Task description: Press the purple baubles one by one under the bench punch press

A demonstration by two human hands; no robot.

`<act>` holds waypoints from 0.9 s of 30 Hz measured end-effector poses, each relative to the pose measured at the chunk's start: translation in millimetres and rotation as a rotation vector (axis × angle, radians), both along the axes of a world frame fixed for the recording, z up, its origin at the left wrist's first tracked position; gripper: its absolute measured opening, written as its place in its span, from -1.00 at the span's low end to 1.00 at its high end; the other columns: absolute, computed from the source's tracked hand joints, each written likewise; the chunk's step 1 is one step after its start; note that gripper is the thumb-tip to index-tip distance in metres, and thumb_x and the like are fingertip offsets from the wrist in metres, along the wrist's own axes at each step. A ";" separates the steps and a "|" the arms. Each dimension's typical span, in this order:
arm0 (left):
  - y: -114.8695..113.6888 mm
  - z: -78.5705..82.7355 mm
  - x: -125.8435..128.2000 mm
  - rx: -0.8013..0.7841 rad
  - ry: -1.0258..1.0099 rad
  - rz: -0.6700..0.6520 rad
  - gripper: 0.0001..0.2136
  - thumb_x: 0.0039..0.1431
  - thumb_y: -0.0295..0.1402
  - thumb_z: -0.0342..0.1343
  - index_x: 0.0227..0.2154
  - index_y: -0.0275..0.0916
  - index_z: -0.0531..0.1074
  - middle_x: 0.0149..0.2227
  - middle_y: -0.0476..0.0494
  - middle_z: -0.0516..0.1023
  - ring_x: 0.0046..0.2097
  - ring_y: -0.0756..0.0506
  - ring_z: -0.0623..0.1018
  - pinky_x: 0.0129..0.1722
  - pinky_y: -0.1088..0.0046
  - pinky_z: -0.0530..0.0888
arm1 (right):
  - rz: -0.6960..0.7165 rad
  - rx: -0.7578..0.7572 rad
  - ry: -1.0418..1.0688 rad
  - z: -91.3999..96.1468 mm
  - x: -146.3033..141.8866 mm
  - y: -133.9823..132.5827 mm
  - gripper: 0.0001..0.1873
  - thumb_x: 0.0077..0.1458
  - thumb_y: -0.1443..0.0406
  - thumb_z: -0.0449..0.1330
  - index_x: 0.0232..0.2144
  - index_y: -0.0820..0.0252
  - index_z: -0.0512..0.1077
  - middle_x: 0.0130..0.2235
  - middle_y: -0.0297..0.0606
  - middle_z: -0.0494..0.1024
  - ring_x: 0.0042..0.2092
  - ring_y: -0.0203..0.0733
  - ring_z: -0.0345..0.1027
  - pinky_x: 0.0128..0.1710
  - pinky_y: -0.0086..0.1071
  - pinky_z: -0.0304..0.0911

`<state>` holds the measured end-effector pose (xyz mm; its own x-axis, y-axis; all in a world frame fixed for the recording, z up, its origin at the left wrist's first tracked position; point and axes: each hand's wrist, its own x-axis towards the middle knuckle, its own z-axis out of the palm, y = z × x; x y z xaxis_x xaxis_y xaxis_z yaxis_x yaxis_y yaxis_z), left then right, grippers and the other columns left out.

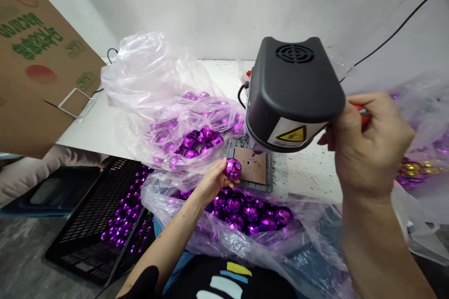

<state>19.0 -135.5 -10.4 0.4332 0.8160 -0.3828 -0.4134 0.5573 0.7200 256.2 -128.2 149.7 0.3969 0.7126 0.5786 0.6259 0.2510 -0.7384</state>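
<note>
Between left fingers (220, 167), glossy faceted purple ball (233, 168); within right fingers (373, 100), red handle (365, 119).

A black shirt (252, 282) bears yellow, blue, white stripes (226, 286).

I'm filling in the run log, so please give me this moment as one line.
left hand: holds purple ball near brown plate | right hand: grips red handle beside black machine | nearby: plastic bag with purple balls

A cardboard box (45, 65) with green lettering stands at the left, a white wire frame (67, 96) at its edge. Below shows a person's pale trouser leg (45, 168); a whitish wall (196, 9) rises behind.
</note>
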 end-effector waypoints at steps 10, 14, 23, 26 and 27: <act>14.2 -4.6 15.3 0.327 0.439 0.072 -0.53 0.09 -0.09 0.30 -0.03 -0.26 0.40 -0.27 -0.01 0.50 -0.41 0.08 0.44 -0.34 0.53 0.42 | 0.022 0.046 -0.031 2.0 2.6 22.1 -0.51 0.22 -0.11 0.07 -0.36 0.21 0.35 -0.54 -0.47 0.24 -0.51 -0.46 0.12 -0.50 -0.46 0.06; 20.4 -10.3 25.3 0.569 0.592 0.090 -0.57 0.14 -0.15 0.27 0.00 -0.23 0.39 -0.05 -0.16 0.55 -0.03 -0.12 0.53 0.02 0.34 0.44 | 0.023 0.061 -0.055 2.4 2.6 20.8 -0.51 0.23 -0.11 0.04 -0.37 0.19 0.34 -0.54 -0.48 0.22 -0.51 -0.45 0.11 -0.50 -0.44 0.05; 22.1 -14.5 40.0 1.065 1.009 0.018 -0.61 0.19 -0.27 0.26 0.05 -0.21 0.36 0.03 -0.24 0.53 0.08 -0.22 0.51 0.09 0.21 0.42 | 0.007 0.078 -0.074 2.5 1.8 20.2 -0.54 0.25 -0.07 0.05 -0.37 0.20 0.36 -0.52 -0.48 0.24 -0.52 -0.49 0.09 -0.47 -0.45 0.07; 22.4 -17.5 47.0 1.127 1.083 0.057 -0.60 0.14 -0.29 0.30 0.01 -0.23 0.39 0.01 -0.26 0.52 0.07 -0.24 0.49 0.08 0.19 0.42 | 0.009 0.077 -0.087 2.7 1.8 19.5 -0.54 0.25 -0.07 0.05 -0.37 0.20 0.37 -0.53 -0.49 0.22 -0.52 -0.50 0.08 -0.45 -0.46 0.07; 22.5 -18.3 49.4 1.120 1.097 0.072 -0.60 0.11 -0.29 0.32 -0.01 -0.24 0.40 0.00 -0.26 0.53 0.06 -0.25 0.49 0.06 0.19 0.43 | 0.009 0.076 -0.088 2.6 2.0 19.3 -0.54 0.25 -0.07 0.05 -0.37 0.20 0.37 -0.53 -0.48 0.22 -0.52 -0.49 0.07 -0.45 -0.46 0.07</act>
